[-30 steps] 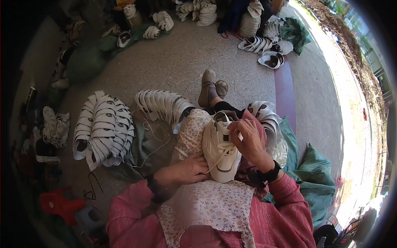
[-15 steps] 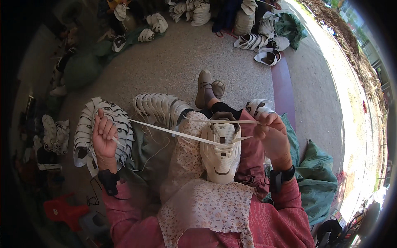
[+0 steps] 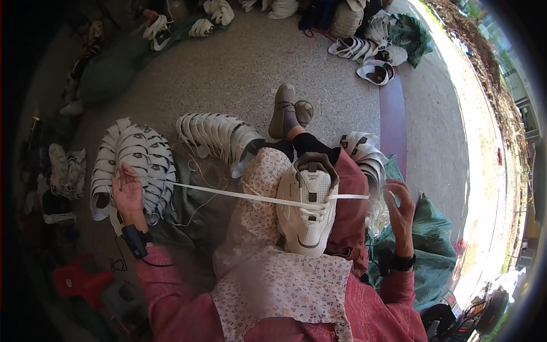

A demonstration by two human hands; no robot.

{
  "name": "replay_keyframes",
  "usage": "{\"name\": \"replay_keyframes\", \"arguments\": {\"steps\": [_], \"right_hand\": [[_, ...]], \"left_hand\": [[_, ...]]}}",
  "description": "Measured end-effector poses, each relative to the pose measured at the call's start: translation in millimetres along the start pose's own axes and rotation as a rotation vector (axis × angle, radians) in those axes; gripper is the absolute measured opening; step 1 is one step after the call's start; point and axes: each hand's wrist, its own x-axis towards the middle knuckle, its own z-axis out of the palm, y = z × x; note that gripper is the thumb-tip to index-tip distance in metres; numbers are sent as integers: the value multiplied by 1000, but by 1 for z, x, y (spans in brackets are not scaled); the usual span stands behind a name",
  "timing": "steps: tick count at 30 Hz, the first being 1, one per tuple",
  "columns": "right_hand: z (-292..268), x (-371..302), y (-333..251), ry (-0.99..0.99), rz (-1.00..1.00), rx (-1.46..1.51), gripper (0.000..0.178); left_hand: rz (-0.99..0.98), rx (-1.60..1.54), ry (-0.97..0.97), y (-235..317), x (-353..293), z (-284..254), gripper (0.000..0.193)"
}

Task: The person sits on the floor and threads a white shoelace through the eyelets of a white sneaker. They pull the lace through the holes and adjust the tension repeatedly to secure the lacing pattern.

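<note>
A cream sneaker (image 3: 306,228) lies on my lap between my thighs, its toe toward my belly. A flat white shoelace (image 3: 239,196) threads its lower eyelets and stretches out to both sides. My left hand (image 3: 129,196) holds the long left stretch across its nearly straight fingers; a tail of lace hangs below the palm. On the right, a shorter stretch of lace ends in the air just short of my right hand (image 3: 402,214). That hand is open, its thumb and fingers curved and apart, with nothing visible between them.
Nested white shoe uppers (image 3: 137,151) stand at my left, another row (image 3: 216,134) ahead and more (image 3: 362,149) past my right knee. A green sack (image 3: 433,239) lies right; a red plastic object (image 3: 82,277) is lower left. More uppers (image 3: 376,72) lie across the floor.
My right hand has let go of the lace and moved outward to the right. My left hand has shifted slightly left and down, its fingers straighter. The upper strand across the shoe's tongue is gone.
</note>
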Motion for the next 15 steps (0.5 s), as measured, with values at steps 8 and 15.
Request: {"name": "replay_keyframes", "arguments": {"steps": [8,15], "right_hand": [[82,22,-74,-431,-621,-105,21],[86,15,-83,-427,-504,-41,18]], "left_hand": [[-92,773,-238,-91,-48,90,34],[-49,1307,-904,-208,-120,129,19]]}}
